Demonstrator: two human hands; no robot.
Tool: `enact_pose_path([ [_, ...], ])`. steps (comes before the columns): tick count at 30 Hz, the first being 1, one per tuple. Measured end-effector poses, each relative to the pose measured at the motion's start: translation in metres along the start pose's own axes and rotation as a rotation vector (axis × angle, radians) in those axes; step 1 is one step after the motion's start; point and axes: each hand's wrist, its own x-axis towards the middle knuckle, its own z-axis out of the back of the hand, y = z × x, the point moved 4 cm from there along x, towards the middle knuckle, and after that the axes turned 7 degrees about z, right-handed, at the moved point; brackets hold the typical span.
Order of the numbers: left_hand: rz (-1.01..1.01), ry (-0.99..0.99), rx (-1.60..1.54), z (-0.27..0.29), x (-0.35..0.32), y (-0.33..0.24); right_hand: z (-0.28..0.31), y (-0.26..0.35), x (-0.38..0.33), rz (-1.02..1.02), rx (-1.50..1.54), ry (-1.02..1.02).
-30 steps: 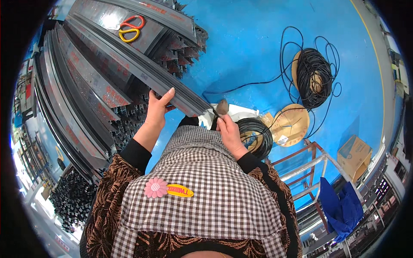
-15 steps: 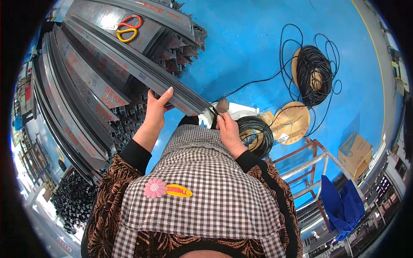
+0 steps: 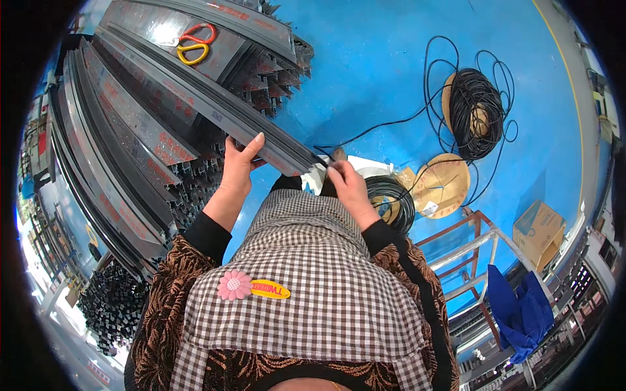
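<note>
At profile [image 3: 215, 107] end, both hands unmoved

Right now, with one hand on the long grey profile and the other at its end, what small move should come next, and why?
Probably a short push of the black strip further into the profile. The left hand steadies the profile from the side, while the right hand pinches at its near end, where a black cord from the coil arrives. Whether it is seated yet cannot be told.

left hand [image 3: 240, 164]: raised, fingers curled, thumb out | right hand [image 3: 347, 184]: fingertips pinched | both forearms raised
</note>
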Motion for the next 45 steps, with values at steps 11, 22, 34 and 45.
enact_pose_path([
  [11,-0.017,-0.004,-0.003,-0.001,-0.001,0.003,0.017,-0.008,-0.006,0.041,-0.084,-0.009],
  [22,-0.024,-0.038,-0.018,0.005,-0.002,0.004,0.011,-0.013,0.002,0.123,-0.079,0.016],
  [34,0.053,-0.059,-0.022,-0.001,-0.004,0.004,0.029,-0.037,-0.015,0.079,-0.112,0.068],
  [45,-0.016,-0.048,-0.073,-0.005,-0.009,-0.005,0.022,-0.013,-0.009,0.137,-0.052,-0.008],
])
